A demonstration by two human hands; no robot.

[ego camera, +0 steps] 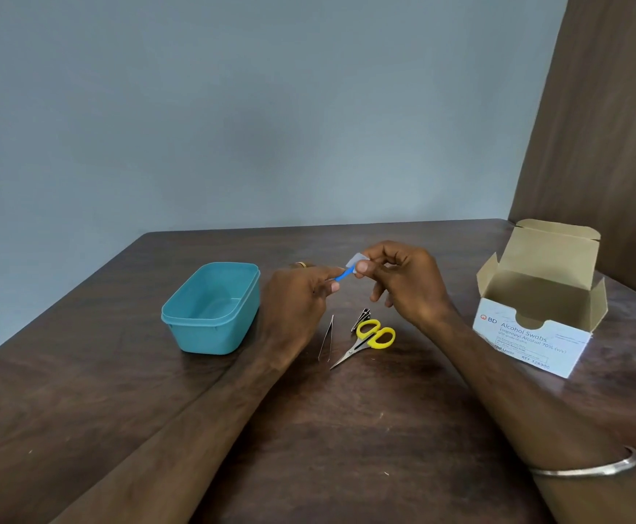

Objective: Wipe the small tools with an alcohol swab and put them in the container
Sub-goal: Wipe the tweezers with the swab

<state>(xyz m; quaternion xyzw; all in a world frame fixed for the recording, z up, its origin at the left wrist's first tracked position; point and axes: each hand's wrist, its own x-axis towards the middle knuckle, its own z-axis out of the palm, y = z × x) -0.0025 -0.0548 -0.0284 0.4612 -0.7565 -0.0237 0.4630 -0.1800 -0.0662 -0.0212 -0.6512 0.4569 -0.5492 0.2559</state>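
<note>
My left hand pinches one end of a small blue tool above the table. My right hand pinches a white alcohol swab folded over the tool's other end. Below the hands lie metal tweezers, yellow-handled scissors and a dark nail clipper, partly behind the scissors' handles. A teal plastic container stands open and empty to the left of my left hand.
An open cardboard box of alcohol swabs stands at the right on the dark wooden table. A wall runs behind the table and a brown panel rises at the right. My right wrist wears a metal bangle.
</note>
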